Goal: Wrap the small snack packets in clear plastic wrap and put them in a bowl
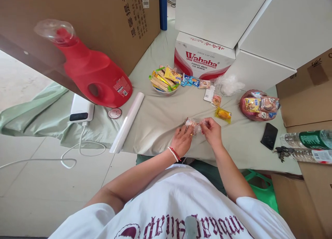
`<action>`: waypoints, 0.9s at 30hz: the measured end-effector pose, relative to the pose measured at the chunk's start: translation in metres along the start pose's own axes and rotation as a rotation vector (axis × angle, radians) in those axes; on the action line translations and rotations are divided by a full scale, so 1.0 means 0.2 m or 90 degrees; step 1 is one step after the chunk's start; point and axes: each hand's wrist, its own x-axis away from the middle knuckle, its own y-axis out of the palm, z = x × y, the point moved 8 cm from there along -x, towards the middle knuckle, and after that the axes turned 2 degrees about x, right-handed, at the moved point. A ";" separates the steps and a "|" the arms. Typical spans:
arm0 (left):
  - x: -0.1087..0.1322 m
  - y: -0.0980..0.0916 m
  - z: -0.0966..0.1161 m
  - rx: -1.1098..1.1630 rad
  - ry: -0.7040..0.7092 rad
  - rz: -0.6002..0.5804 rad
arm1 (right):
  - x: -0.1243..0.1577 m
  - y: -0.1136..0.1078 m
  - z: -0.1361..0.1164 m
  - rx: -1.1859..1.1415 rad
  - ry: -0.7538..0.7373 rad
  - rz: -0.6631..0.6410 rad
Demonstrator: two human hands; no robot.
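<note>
The right hand has its thumb and fingertips together, clamped on the clear film at the right side of a wrapped packet; such a pinch seems suited to thin, slippery plastic. The left hand lays its fingers over the packet's left part, probably to steady it against the cloth-covered counter; whether its thumb grips anything I cannot tell. The packet rests near the counter's front edge, directly before the person, where both hands reach it easily.

Just beyond the right hand lies a yellow packet, near enough to pick up without stretching. Farther back, 2 bowls gather the loose snacks: a clear bowl and a reddish bowl to its right. Their walls presumably stop the small packets from scattering. A pale roll lies slantwise toward the left, leaving room for the hands.
</note>
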 end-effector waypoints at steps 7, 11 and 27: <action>0.10 -0.05 -0.04 0.093 0.058 0.007 | -0.06 0.34 -0.27 0.394 -0.143 -0.166; 0.26 -0.12 -0.25 0.187 -0.008 0.060 | 0.09 0.38 -0.32 0.474 -0.251 -0.163; 0.28 -0.03 -0.37 0.096 -0.071 0.149 | -0.32 -0.80 0.03 0.267 -0.168 0.243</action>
